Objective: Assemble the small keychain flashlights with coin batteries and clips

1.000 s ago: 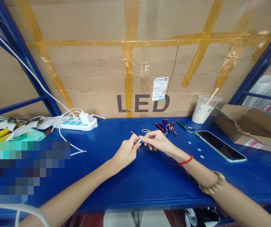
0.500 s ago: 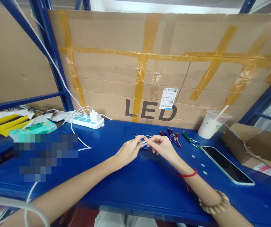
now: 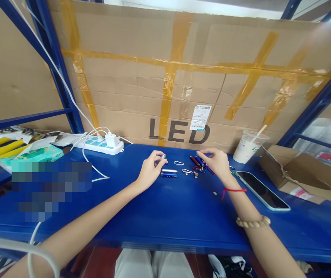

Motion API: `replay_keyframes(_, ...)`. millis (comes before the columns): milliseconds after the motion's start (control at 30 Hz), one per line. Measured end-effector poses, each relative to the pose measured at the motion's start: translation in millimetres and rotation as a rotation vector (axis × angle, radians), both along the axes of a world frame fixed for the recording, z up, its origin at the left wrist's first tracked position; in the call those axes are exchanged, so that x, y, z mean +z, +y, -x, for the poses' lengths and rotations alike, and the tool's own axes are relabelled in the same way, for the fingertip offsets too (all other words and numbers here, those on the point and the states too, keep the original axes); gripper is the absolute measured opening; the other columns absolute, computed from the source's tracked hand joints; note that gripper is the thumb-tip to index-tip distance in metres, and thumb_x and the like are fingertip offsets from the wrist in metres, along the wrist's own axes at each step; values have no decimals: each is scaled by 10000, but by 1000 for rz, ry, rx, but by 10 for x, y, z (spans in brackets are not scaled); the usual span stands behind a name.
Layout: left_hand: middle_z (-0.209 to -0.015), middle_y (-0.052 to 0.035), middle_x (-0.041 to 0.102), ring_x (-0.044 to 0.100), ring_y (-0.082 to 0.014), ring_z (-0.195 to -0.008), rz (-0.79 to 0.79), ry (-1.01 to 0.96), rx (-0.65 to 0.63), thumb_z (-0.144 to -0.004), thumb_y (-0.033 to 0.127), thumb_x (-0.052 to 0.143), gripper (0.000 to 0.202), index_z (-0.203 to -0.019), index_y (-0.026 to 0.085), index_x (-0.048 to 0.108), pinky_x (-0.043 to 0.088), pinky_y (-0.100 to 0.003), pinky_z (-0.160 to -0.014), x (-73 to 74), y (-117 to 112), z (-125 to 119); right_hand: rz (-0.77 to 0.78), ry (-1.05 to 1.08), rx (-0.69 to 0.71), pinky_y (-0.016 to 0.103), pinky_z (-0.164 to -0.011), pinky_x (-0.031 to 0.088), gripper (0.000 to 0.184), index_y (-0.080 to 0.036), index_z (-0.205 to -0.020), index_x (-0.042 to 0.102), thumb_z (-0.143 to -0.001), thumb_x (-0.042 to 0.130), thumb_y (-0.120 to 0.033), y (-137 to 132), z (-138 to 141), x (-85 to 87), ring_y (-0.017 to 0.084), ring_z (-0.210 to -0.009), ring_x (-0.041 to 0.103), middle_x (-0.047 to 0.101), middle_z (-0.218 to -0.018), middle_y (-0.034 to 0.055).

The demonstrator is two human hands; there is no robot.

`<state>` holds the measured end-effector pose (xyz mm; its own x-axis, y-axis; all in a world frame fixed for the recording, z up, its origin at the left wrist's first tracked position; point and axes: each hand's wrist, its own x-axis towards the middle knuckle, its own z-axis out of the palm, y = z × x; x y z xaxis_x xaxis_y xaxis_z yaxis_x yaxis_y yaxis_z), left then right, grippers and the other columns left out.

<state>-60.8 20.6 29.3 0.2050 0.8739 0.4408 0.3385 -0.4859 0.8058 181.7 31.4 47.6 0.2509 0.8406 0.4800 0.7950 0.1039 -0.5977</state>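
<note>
My left hand [image 3: 150,170] is closed around a small silver metal tube [image 3: 163,157], like a mini flashlight, held up at its fingertips. Just right of it on the blue table [image 3: 154,216] lie a silver tube [image 3: 169,170] and a blue tube [image 3: 169,175], side by side. My right hand [image 3: 217,164] is over a pile of red and blue tubes [image 3: 196,160] with carabiner clips. Its thumb and forefinger are pinched at the pile; what they hold is unclear. Between the hands are two silver carabiners [image 3: 187,171] and several small button cells [image 3: 196,175].
A phone [image 3: 263,190], a plastic cup with a straw [image 3: 248,146] and an open cardboard box [image 3: 301,170] stand at the right. A white power strip [image 3: 100,144] with cables is at the back left. A large cardboard sheet [image 3: 125,88] rises behind the table.
My hands were together on a silver tube and have parted. The left keeps a silver tube; the right has moved right to the pile. The tubes and carabiners between them now show.
</note>
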Motion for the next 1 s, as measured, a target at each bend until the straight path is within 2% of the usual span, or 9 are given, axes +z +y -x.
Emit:
replay_keyframes(100, -842, 1, 685, 622, -144, -750, -66, 49, -20, -832, 299, 488, 140, -938, 208, 492, 451, -229, -652, 35, -26, -11, 226, -243, 5, 236, -521, 409, 194, -235, -693, 719, -697, 632, -409, -11, -24, -40, 195, -696, 637, 702, -732, 25)
replay_keyframes(200, -826, 8, 663, 612, -140, -766, -91, 93, -86, -835, 304, 487, 136, -935, 215, 511, 438, -223, -660, -13, -30, -41, 430, -259, 100, 225, -520, 406, 126, -230, -669, 712, -693, 646, -335, -17, -21, -65, 141, -564, 623, 689, -648, -5)
replay_keyframes(267, -821, 4, 647, 604, -144, -772, -88, 134, -95, -833, 312, 488, 143, -934, 216, 524, 436, -228, -666, -66, -20, -54, 466, -255, 126, 218, -519, 407, 83, -231, -661, 710, -672, 664, -299, -18, -19, -67, 122, -527, 615, 690, -651, -19)
replay_keyframes(500, -916, -18, 633, 590, -167, -840, -125, 256, -104, -847, 341, 457, 179, -950, 232, 554, 452, -260, -724, -153, -8, -62, 351, -329, 108, 235, -511, 406, 184, -241, -688, 729, -660, 652, -407, -73, -14, -36, 182, -661, 640, 707, -723, 18)
replay_keyframes(600, -883, -18, 637, 584, -166, -797, -176, 293, -102, -849, 359, 461, 184, -909, 224, 570, 456, -261, -715, -142, -29, -67, 448, -324, 157, 222, -462, 395, 138, -218, -632, 723, -606, 690, -349, -104, -8, -39, 157, -538, 622, 689, -615, 14)
replay_keyframes(700, -888, -29, 643, 582, -174, -801, -259, 351, -94, -858, 325, 449, 174, -906, 216, 576, 449, -278, -751, -124, -44, -61, 527, -314, 186, 210, -451, 395, 88, -202, -609, 715, -627, 667, -273, -100, -7, -55, 136, -482, 604, 667, -545, 6)
replay_keyframes(833, -930, -42, 649, 594, -186, -838, -286, 403, -122, -876, 293, 409, 184, -923, 212, 567, 443, -287, -780, -106, -60, -49, 416, -306, 179, 219, -487, 410, 95, -216, -627, 722, -650, 655, -280, -57, 3, -65, 152, -553, 618, 682, -587, 13)
replay_keyframes(900, -944, -34, 650, 606, -186, -839, -243, 420, -144, -892, 301, 374, 203, -954, 221, 551, 451, -270, -740, -108, -69, -50, 304, -234, 267, 226, -513, 433, 132, -213, -669, 725, -661, 656, -325, -51, 41, -52, 155, -582, 617, 699, -661, 19)
replay_keyframes(1000, -961, -19, 652, 621, -192, -845, -187, 447, -170, -903, 311, 345, 221, -1005, 243, 529, 451, -259, -704, -127, -73, -63, 209, 14, 571, 234, -500, 460, 270, -175, -793, 715, -698, 634, -414, -85, 161, -12, 133, -545, 590, 697, -765, 41)
